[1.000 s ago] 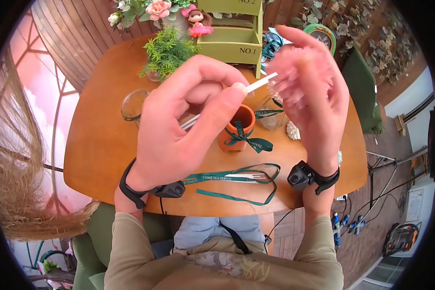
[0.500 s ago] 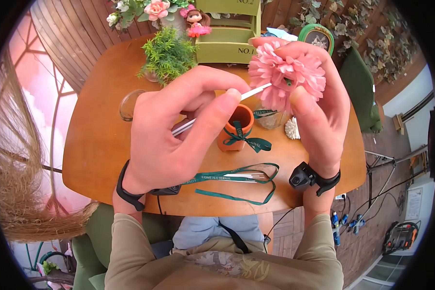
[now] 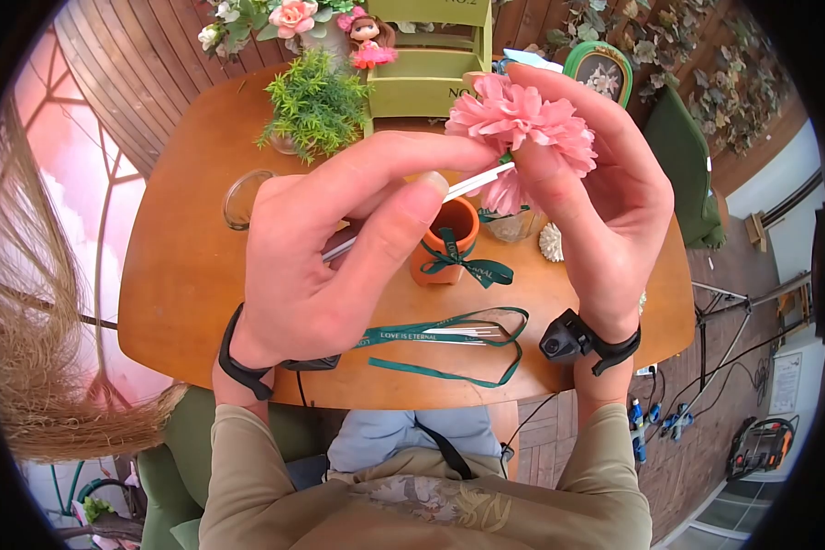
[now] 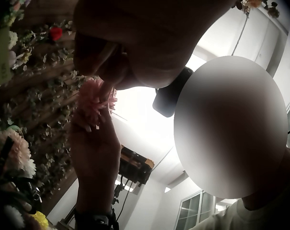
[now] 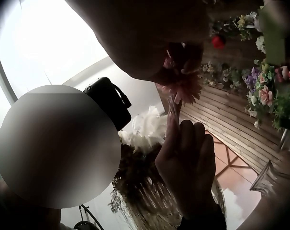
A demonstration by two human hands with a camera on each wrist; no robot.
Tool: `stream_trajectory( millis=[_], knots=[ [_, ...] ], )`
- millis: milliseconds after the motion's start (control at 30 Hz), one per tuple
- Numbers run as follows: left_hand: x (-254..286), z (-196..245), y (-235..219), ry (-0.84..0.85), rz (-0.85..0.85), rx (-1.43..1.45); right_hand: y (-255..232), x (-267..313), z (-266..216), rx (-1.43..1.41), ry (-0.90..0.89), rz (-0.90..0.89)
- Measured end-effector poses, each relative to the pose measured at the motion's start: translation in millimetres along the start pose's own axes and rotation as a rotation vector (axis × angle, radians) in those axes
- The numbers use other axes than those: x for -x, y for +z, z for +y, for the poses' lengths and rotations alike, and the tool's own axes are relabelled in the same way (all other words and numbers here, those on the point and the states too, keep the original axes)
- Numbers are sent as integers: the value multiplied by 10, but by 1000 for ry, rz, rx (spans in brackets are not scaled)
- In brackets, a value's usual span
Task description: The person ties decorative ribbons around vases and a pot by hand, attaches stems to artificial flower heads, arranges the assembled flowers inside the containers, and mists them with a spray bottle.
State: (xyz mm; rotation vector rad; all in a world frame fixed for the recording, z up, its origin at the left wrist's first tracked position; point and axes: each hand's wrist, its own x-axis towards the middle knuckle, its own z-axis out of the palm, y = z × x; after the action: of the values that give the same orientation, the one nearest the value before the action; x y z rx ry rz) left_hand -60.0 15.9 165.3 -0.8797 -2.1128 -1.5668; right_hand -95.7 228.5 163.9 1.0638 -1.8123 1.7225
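In the head view my left hand [image 3: 325,247] pinches thin white sticks [image 3: 475,182] between thumb and index finger, their tips at the underside of a pink flower [image 3: 545,119]. My right hand [image 3: 605,183] holds that flower by its base, thumb in front and fingers behind. A bit of green shows at the flower's base; whether the sticks touch it I cannot tell. Below the hands stands an orange pot [image 3: 438,268] with a dark green bow [image 3: 467,266]. The right wrist view shows the flower [image 5: 185,91] above the left hand [image 5: 190,163].
On the table [image 3: 183,302] lie a green ribbon [image 3: 412,336] and several white sticks [image 3: 463,334]. A glass jar [image 3: 238,200] is at left, a leafy plant [image 3: 316,101] and green shelf [image 3: 422,96] behind, a white flower [image 3: 551,243] at right.
The pink flower has turned from facing down-left, its underside shown, to more upright, and has moved left. The sticks' tips and the flower's base are closer together.
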Motion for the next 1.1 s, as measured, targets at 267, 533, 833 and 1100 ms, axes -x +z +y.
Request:
stream_trajectory(
  millis=[267,533,833,1100],
  knots=[
    [1,-6,22,18,4,47,-4,7,9,-16,-61,21],
    [-2,-35,36,45,-6,29,-28,25,63,-62,-135,-2],
    [-22,-69,2,80,-14,10,-1,44,45,-63,-135,4],
    [-62,-100,-10,116,-18,-8,57,36,9,-53,-75,45]
  ],
)
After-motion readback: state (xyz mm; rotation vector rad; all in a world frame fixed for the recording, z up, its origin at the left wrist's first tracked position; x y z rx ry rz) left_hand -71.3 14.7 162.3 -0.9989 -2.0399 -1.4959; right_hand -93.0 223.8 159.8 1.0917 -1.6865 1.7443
